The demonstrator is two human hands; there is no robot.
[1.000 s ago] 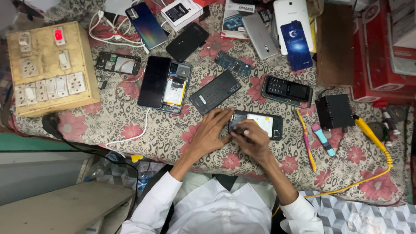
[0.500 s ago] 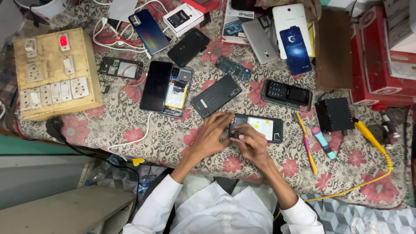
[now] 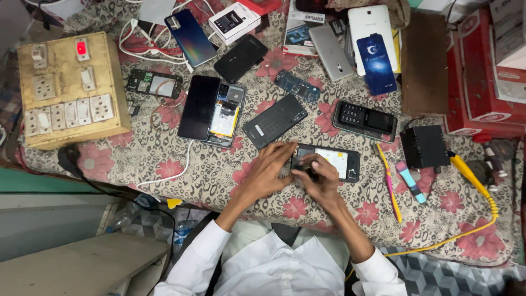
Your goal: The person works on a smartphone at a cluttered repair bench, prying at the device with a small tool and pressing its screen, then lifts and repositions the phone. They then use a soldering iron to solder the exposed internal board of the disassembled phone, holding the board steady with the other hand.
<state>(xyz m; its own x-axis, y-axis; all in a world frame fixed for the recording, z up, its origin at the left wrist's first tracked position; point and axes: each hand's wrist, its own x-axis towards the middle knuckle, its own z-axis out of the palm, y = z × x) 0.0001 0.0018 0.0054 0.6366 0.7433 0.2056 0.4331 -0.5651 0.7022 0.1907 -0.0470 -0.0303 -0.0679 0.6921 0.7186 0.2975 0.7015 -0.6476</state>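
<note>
We have an opened phone (image 3: 329, 163) lying flat on the flower-patterned surface (image 3: 219, 170), near its front edge and just ahead of us, its back cover off so a pale battery and dark circuitry show. We judge it light and stiff but delicate: the exposed board and any thin ribbon cables would not stand prying or bending, and the smooth casing could slide on the cloth. The safest hold looks to be along the long side edges of the frame, away from the bare components.

Our left hand (image 3: 268, 172) rests at the phone's left end, its fingers (image 3: 285, 153) spread and pressing the casing down. Our right hand (image 3: 320, 178) sits over the same end, its fingers (image 3: 304, 169) pinched together on a small dark part at the phone's corner; what exactly they grip is too small for us to tell.

Just beyond the phone lies a dark back cover (image 3: 274, 120), and to its right a keypad phone (image 3: 364, 120). Further left we see another opened phone (image 3: 224, 115) beside a black screen panel (image 3: 198, 107). A black box (image 3: 424, 146) stands near the phone's right end, with a pink tool (image 3: 388, 181) and a yellow-handled tool (image 3: 471, 175) close by. A wooden switchboard (image 3: 68, 90) sits well apart at far left.
</note>
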